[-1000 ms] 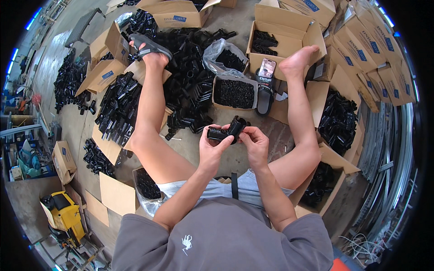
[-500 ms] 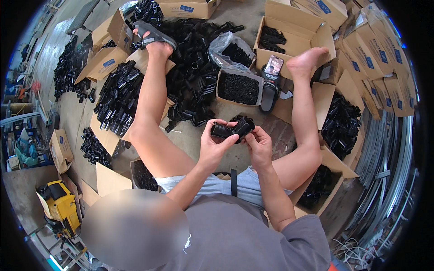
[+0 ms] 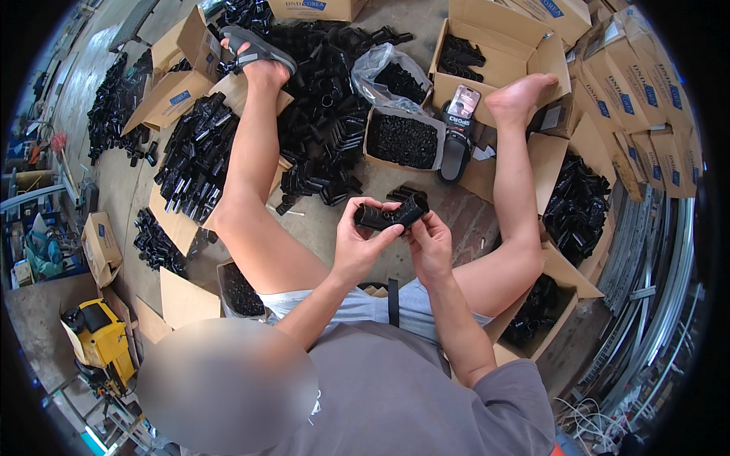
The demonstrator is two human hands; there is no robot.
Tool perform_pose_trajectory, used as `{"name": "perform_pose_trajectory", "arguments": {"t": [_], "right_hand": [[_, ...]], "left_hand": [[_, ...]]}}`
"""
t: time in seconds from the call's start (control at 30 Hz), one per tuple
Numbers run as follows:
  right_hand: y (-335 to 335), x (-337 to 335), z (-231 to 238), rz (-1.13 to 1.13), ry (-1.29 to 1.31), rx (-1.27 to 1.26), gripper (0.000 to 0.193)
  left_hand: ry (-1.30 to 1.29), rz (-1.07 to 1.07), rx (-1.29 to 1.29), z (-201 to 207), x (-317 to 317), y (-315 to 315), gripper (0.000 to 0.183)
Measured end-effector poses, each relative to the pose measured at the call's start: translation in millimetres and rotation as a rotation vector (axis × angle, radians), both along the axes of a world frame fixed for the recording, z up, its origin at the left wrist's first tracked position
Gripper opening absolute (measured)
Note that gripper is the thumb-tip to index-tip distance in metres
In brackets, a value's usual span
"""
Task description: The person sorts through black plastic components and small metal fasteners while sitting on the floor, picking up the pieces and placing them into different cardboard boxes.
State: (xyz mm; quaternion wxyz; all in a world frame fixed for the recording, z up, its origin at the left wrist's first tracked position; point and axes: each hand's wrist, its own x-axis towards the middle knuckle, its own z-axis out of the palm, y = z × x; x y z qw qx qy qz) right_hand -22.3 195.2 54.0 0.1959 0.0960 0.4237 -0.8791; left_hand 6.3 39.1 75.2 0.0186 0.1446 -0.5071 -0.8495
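Note:
Between my hands is a black, angled plastic pipe fitting (image 3: 413, 212), held above the floor in front of my lap. My left hand (image 3: 359, 247) wraps its left tube, thumb along the near side. The fingers of my right hand (image 3: 430, 247) pinch the lower side of the right end. Whether a smaller part sits at the right fingertips cannot be made out. Just beyond the hands, more black fittings (image 3: 407, 193) lie on the floor.
Piles of black fittings (image 3: 199, 156) spread left and ahead. A small box of little black parts (image 3: 403, 139) stands beyond my hands, beside a phone (image 3: 463, 104) on a sandal (image 3: 455, 150). Open cartons (image 3: 498, 45) and stacked boxes (image 3: 623, 91) stand right, near metal rails (image 3: 654, 304).
Both hands keep their grip on the fitting, which has turned slightly at its right end. The view has shifted a little, and more of the fittings beyond the hands shows.

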Motion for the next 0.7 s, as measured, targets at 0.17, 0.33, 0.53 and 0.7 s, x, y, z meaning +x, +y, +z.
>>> {"name": "perform_pose_trajectory", "arguments": {"t": [0.17,0.33,0.53,0.7], "right_hand": [[1,1,-2,-0.011,-0.079,-0.006,0.02],[-5,5,21,0.009,-0.171,0.125,0.025],[-5,9,-22,0.024,-0.211,0.267,0.026],[-4,5,-30,0.164,-0.171,0.301,0.029]], "left_hand": [[0.029,-0.021,-0.103,3,-4,1,0.045],[0.038,-0.017,-0.466,6,-7,0,0.042],[0.12,-0.19,-0.75,-5,3,0,0.046],[-0.522,-0.201,0.079,-33,-5,-19,0.047]]}}
